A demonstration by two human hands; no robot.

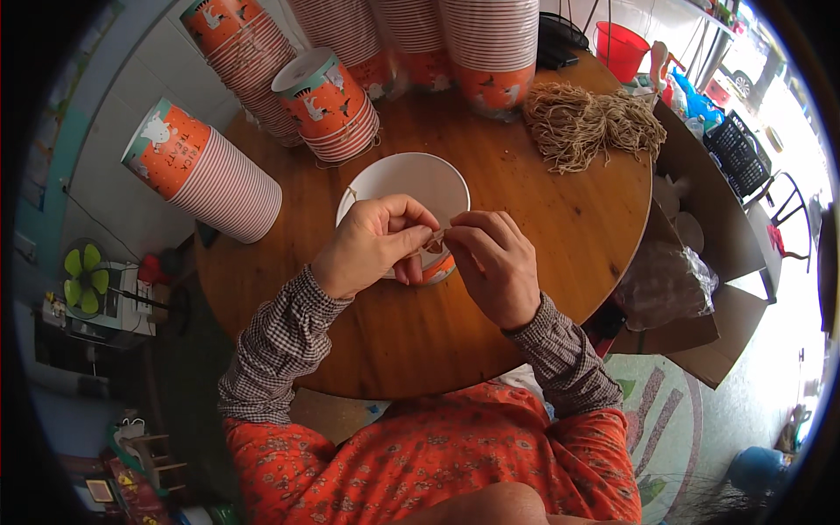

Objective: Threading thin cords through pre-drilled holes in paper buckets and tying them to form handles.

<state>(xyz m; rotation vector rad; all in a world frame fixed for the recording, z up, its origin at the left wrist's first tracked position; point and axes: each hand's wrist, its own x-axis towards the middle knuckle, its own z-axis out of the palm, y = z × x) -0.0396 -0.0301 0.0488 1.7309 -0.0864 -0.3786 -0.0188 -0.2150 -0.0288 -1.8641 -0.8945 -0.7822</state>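
Observation:
A paper bucket (411,173), white inside and orange outside, stands on the round wooden table in front of me. Above its near rim, the thumbs and fingers of my left hand (360,247) and my right hand (497,265) pinch a thin tan cord (435,242). The fingertips almost meet, and they cover most of the cord there. On the bucket's left rim another bit of tan strand (352,192) shows. My hands hide part of the bucket's near side.
Stacks of nested orange buckets (334,103) fill the table's far side, with a leaning stack (206,171) at the left. A heap of tan cords (591,127) lies far right. Beside the table are an open cardboard box (731,337) and a green-bladed fan (83,278).

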